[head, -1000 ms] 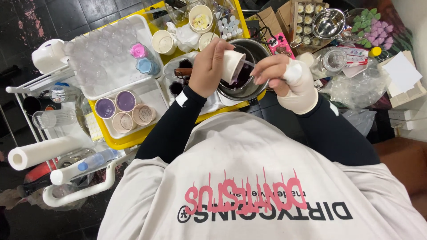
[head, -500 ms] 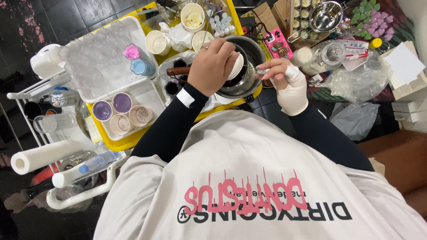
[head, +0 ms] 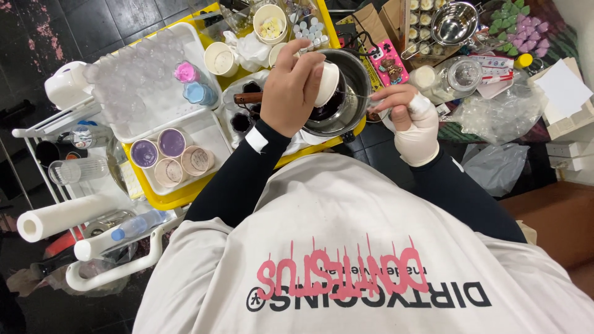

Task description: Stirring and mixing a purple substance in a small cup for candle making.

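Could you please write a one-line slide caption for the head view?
Left hand tips a small cup over a metal pot; bandaged right hand alongside.

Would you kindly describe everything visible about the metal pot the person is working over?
The metal pot is round and deep, with shiny steel-looking walls and a dark liquid inside. It stands upright at the near edge of the yellow tray, just ahead of the person. The left hand tilts a small pale cup over its opening, hiding part of the rim. The right hand, wrapped in white, is at its right side; whether it grips a handle cannot be told.
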